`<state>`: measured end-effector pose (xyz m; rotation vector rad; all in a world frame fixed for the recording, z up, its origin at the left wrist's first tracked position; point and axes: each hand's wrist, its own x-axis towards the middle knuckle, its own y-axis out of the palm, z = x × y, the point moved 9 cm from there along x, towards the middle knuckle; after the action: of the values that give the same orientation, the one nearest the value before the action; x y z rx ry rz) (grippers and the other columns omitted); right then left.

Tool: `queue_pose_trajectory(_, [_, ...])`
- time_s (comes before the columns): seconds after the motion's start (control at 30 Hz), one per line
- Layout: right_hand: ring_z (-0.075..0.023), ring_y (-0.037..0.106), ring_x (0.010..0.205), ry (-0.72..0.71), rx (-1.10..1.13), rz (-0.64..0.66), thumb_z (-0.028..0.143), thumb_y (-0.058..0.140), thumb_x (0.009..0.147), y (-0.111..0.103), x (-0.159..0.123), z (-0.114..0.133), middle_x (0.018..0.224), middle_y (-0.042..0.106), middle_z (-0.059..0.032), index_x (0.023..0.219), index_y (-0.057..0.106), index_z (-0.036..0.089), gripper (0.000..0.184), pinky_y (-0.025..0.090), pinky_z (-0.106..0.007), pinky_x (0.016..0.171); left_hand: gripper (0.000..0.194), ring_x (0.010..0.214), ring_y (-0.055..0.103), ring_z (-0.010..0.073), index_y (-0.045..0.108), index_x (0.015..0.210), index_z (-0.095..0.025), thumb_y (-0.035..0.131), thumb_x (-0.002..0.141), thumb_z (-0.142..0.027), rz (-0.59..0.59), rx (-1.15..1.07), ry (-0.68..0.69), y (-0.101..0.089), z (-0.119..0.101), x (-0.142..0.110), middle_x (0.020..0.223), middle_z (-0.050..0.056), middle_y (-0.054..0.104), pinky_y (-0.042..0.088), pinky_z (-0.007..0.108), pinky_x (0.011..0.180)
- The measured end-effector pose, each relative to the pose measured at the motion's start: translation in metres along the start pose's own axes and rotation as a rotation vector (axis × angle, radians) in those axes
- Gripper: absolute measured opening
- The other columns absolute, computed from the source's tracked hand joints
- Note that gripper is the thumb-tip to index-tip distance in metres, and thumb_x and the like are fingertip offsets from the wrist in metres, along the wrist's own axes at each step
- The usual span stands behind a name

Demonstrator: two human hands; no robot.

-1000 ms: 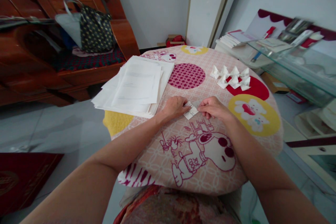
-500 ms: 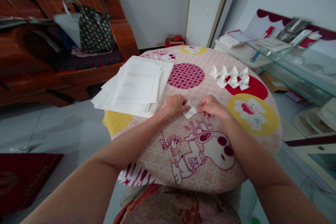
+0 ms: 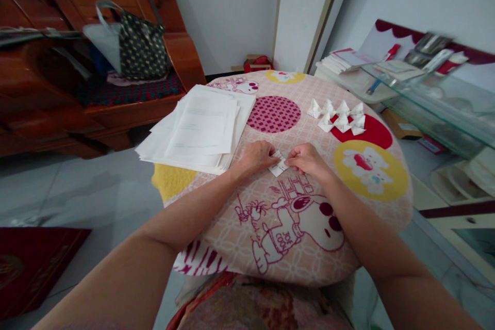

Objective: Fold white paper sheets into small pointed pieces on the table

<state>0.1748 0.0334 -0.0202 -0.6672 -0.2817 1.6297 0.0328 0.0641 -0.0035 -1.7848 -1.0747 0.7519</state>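
A small folded piece of white paper (image 3: 278, 166) lies on the round table with a pink cartoon-dog cloth (image 3: 294, 216). My left hand (image 3: 257, 156) presses its curled fingers on the paper's left side. My right hand (image 3: 309, 159) pinches the paper's right edge with closed fingers. The two hands almost touch over the paper, and they hide part of it.
A thick stack of white sheets (image 3: 201, 129) lies at the table's left. Several small folded paper shapes (image 3: 340, 116) sit in a cluster at the far right. A dark wooden bench with a spotted bag (image 3: 141, 44) stands left; a glass shelf (image 3: 436, 98) is right.
My right hand has shifted left toward my left hand, so less of the small paper shows between them. The view has tilted a little.
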Motion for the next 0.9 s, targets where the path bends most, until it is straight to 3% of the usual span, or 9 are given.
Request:
queue_pose_trajectory(0.1, [-0.0070, 0.046, 0.032, 0.021, -0.074, -0.025, 0.012, 0.073, 0.075, 0.001, 0.001, 0.002, 0.046, 0.056, 0.0044, 0.065, 0.062, 0.015, 0.016, 0.029, -0.018, 0.032, 0.019, 0.058, 0.045, 0.0133, 0.070, 0.066, -0.017, 0.069, 0.078, -0.032, 0.031, -0.087, 0.021, -0.003, 0.004, 0.003, 0.058, 0.000, 0.056, 0.026, 0.030, 0.059])
queue_pose_trajectory(0.23, [-0.0064, 0.046, 0.032, 0.047, -0.069, -0.023, 0.012, 0.073, 0.076, 0.000, 0.000, 0.002, 0.046, 0.056, 0.0048, 0.067, 0.063, 0.015, 0.014, 0.028, -0.018, 0.033, 0.021, 0.054, 0.041, 0.0098, 0.067, 0.059, -0.016, 0.068, 0.076, -0.028, 0.162, -0.245, 0.085, -0.004, 0.014, 0.006, 0.051, -0.004, 0.048, 0.028, 0.027, 0.059])
queue_pose_trajectory(0.37, [-0.0064, 0.045, 0.032, 0.057, -0.064, -0.027, 0.012, 0.073, 0.077, 0.000, -0.001, 0.003, 0.046, 0.056, 0.0046, 0.068, 0.064, 0.014, 0.013, 0.027, -0.018, 0.033, 0.021, 0.054, 0.040, 0.0090, 0.070, 0.061, -0.015, 0.068, 0.076, -0.030, 0.215, -0.295, 0.114, -0.007, 0.024, 0.006, 0.049, -0.004, 0.049, 0.028, 0.026, 0.058])
queue_pose_trajectory(0.9, [-0.0059, 0.045, 0.032, 0.049, -0.074, -0.023, 0.012, 0.074, 0.075, 0.000, 0.000, 0.002, 0.046, 0.055, 0.0051, 0.068, 0.064, 0.015, 0.013, 0.028, -0.017, 0.033, 0.019, 0.057, 0.045, 0.0116, 0.075, 0.069, -0.015, 0.066, 0.079, -0.027, 0.175, -0.033, 0.084, -0.007, 0.020, 0.006, 0.054, -0.001, 0.056, 0.029, 0.029, 0.060])
